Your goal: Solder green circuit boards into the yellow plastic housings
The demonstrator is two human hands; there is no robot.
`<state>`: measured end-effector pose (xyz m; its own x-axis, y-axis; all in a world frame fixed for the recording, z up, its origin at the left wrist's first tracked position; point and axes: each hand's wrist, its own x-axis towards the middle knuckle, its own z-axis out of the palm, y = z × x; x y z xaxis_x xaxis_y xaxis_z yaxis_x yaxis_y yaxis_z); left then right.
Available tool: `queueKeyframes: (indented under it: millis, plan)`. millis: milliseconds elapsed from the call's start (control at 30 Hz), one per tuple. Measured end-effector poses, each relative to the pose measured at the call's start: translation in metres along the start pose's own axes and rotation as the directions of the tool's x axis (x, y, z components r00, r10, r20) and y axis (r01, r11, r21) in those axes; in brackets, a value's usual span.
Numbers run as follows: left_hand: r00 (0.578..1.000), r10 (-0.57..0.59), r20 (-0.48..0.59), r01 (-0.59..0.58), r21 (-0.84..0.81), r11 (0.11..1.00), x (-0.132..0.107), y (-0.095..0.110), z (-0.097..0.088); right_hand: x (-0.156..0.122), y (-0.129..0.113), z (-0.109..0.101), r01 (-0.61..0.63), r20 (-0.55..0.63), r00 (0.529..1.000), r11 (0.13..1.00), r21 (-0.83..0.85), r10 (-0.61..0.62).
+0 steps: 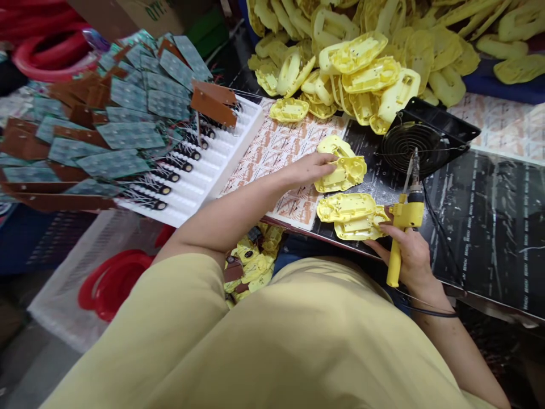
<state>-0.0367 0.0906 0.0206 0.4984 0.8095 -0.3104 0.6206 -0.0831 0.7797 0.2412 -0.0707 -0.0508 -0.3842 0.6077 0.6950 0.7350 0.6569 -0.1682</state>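
Note:
My left hand [314, 169] reaches over the table, its fingers closed on the edge of a yellow plastic shell half [348, 173]. Another yellow shell lies partly behind that one. In my right hand [411, 250] is a yellow soldering gun [406, 216], its metal tip pointing away from me and a thin wire trailing below the handle. Two more shell halves [347, 208] overlap at the table's near edge, inner sides up. The fingers of my right hand reach to their right end.
A black fan [415, 145] stands beyond the soldering gun. Yellow shells [361, 74] are heaped at the back. To the left, a white ridged tray [232, 153] carries wired circuit boards [131, 136]. Below it, red rings [114, 284] lie in a white basket [63, 278].

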Motion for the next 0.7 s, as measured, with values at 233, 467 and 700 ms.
queueKeyframes:
  millis: [233, 467, 700]
  plan:
    - [0.986, -0.115, -0.118, 0.141, 0.248, 0.958, 0.014, 0.012, -0.008, 0.002, 0.000, -0.002, -0.009, 0.039, 0.999, 1.000, 0.028, 0.008]
    - [0.985, -0.099, -0.143, 0.142, 0.328, 0.934, 0.024, 0.019, -0.014, 0.006, -0.002, -0.004, -0.001, 0.027, 1.000, 0.998, 0.066, -0.001]
    - [0.960, 0.273, -0.065, -0.171, 0.636, 0.753, -0.023, 0.011, 0.026, -0.002, 0.002, -0.002, 0.005, 0.043, 0.999, 0.999, 0.050, -0.007]
